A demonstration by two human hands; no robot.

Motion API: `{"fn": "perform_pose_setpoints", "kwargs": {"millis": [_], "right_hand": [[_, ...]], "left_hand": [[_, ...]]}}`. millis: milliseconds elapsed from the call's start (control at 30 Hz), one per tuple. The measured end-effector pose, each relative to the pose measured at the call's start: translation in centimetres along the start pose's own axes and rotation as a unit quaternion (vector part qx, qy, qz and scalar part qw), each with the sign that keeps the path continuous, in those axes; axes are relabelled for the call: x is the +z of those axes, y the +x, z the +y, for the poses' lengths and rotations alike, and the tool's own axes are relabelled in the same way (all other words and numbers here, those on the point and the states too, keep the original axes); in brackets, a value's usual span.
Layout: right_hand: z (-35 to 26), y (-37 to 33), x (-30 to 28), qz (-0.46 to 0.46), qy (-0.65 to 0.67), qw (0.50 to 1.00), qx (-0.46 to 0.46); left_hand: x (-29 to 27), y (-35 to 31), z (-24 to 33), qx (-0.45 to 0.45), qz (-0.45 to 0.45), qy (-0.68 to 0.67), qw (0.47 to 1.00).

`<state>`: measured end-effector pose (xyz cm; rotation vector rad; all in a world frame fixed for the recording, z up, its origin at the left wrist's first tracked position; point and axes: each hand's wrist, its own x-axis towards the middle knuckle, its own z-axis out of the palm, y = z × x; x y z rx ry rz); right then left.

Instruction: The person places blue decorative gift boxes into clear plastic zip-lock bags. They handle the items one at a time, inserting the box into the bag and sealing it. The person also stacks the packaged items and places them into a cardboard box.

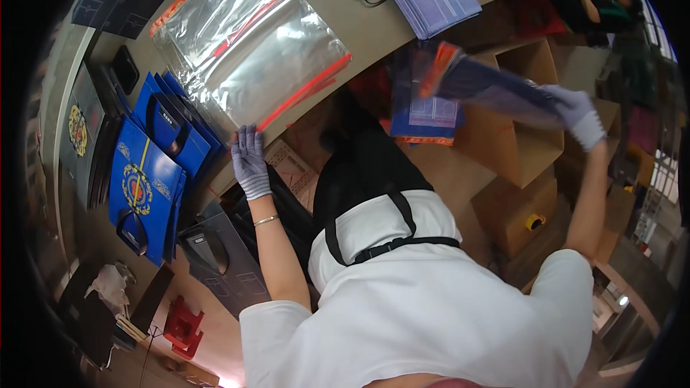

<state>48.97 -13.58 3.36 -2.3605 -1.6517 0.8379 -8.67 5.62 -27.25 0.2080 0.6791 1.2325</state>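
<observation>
**Two gloved hands, one on plastic bags, one lifting a dark bag**

The left hand (250,162) lies flat, fingers (248,138) pressed together and straight, their tips touching the near edge of the clear bags (251,50) at 12 o'clock from it. The clear bags form one stack on the surface (374,29); their count cannot be told.

The right hand (581,116) grips one dark bag (481,82) by its end, fingers closed around it; the bag stretches toward 9 o'clock, held in the air above one open box (517,136).

Several blue bags (154,165) lie stacked at 9 o'clock from the left hand.
</observation>
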Motion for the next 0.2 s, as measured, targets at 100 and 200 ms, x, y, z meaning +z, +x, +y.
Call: {"fn": "perform_pose_setpoints", "kwargs": {"millis": [100,200], "right_hand": [[1.8,3.3,9.5,-0.033,-0.384,0.917,0.105],[1.8,9.0,16.6,-0.014,-0.409,0.904,0.123]], "left_hand": [[-0.7,-0.5,0.3,0.005,0.001,0.018,1.000],[-1.0,-0.6,0.9,-0.008,0.060,-0.006,0.998]]}}
